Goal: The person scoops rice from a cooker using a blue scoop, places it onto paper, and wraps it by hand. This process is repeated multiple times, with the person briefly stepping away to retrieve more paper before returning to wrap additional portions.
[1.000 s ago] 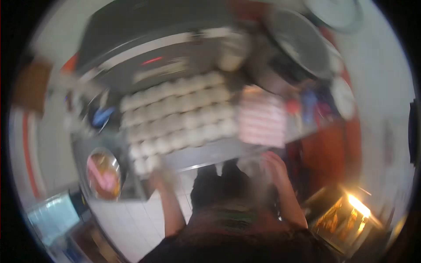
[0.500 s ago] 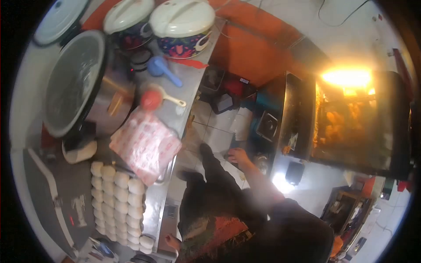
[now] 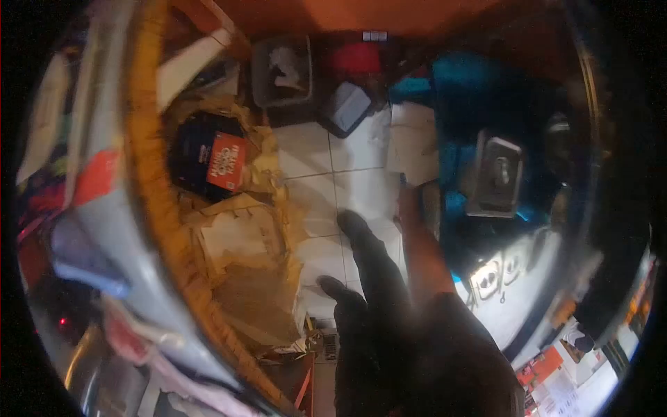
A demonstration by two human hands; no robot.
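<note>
One right hand (image 3: pixel 408 208) hangs near a metal box (image 3: pixel 497 174), length pointing up-frame.

Just beyond our right hand (image 3: pixel 408 208) we see a pale, flat rectangular sheet of cardboard (image 3: pixel 414 142) lying on the white tiled floor (image 3: pixel 361 149), its right edge against a teal-blue bulky body (image 3: pixel 455 97). Beside it, a grey square metal plate (image 3: pixel 497 174) with a raised centre sits on that body. Blur hides whether the hand touches either.
</note>
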